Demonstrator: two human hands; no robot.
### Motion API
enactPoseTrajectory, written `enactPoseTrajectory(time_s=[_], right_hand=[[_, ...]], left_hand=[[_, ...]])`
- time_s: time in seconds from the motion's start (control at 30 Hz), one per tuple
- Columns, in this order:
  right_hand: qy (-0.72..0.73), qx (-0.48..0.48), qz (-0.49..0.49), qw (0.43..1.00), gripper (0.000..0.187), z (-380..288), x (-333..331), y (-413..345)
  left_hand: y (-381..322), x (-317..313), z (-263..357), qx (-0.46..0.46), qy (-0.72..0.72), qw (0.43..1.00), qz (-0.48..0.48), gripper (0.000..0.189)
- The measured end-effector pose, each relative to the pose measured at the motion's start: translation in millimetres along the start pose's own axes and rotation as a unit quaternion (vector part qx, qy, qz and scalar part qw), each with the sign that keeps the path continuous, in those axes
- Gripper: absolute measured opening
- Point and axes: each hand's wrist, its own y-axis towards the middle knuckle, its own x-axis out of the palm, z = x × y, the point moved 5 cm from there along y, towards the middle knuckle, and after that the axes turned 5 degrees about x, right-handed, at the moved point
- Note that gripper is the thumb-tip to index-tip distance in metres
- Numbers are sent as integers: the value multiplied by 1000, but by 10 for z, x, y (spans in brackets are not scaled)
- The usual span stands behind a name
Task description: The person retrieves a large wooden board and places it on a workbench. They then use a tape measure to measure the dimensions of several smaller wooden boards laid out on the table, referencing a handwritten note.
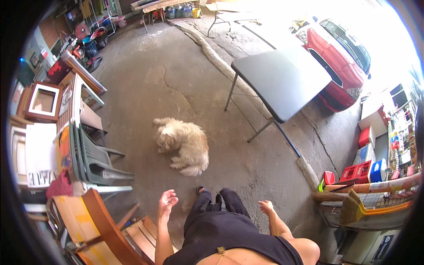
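Observation:
My left hand [168,202] is raised at my left side with its fingers spread and nothing in them. On the other side, my right hand [266,206] hangs over the floor, fingers loosely apart, touching nothing. A shaggy cream-and-tan dog [184,144] lies curled on the concrete floor [139,79] just ahead of my feet. Beyond it to the right stands a grey folding table [278,79] on thin metal legs.
At the left are stacked green plastic chairs [96,159], picture frames [44,101] and cardboard boxes [76,215]. A red car [328,59] is parked behind the table. Brooms [352,208] and red crates [356,172] line the right. A raised concrete strip [218,63] crosses the floor.

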Motion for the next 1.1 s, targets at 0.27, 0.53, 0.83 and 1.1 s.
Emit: enactPoseTrajectory(time_s=[0.27,0.53,0.83,1.1], right_hand=[[214,121,-58,968,38,-1462,104,664],[65,-301,-115,945,32,-5889,267,1096],[36,-415,-203,886,38,-9684,364,857],[-85,-372,-171,908,45,-11581,784,1830]], left_hand=[[1368,1617,2082,102,-129,760,-629,26],[3377,2732,2921,131,-206,748,-617,18],[5402,2892,3840,151,-160,833,-508,15],[7932,3213,5147,256,-160,793,-530,10]])
